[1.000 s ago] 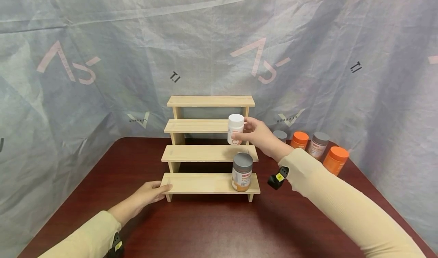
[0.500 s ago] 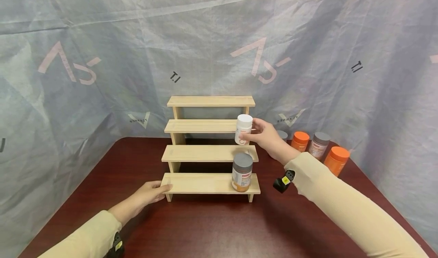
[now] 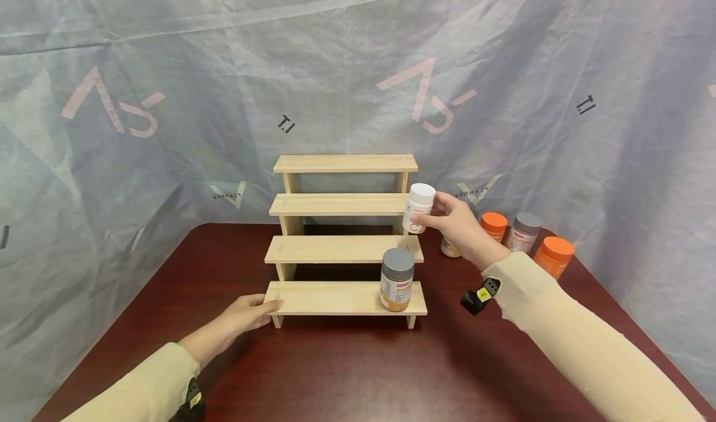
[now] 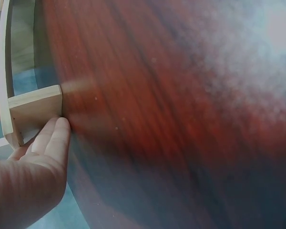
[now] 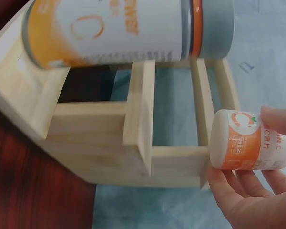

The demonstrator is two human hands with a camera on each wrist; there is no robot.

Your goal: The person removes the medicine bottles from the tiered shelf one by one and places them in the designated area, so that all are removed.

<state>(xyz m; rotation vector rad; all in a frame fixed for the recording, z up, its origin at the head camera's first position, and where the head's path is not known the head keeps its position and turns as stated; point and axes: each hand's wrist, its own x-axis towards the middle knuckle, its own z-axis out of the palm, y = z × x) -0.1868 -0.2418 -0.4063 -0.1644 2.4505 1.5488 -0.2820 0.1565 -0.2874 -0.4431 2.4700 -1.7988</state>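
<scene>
A wooden four-step display rack (image 3: 330,298) stands on the table. My left hand (image 3: 243,317) grips the left end of its lowest step, thumb on top; in the left wrist view, the fingers (image 4: 57,138) lie along the rack's end support (image 4: 37,109). Held upright in my right hand (image 3: 458,226) is a small white vitamin C bottle (image 3: 418,209), raised beside the right ends of the middle steps. Its orange-and-white label (image 5: 243,143) faces the right wrist camera. A larger grey-lidded vitamin jar (image 3: 396,283) sits on the right end of the lowest step.
Beyond my right forearm stand an orange-lidded jar (image 3: 494,223), a grey-lidded jar (image 3: 524,232) and another orange-lidded jar (image 3: 554,257). A further jar (image 3: 449,248) is mostly hidden behind my right hand. Grey fabric (image 3: 335,68) hangs behind the dark red table (image 3: 335,372).
My right hand has moved right with the white bottle, from in front of the steps to their right ends. My left hand keeps its place on the lowest step.
</scene>
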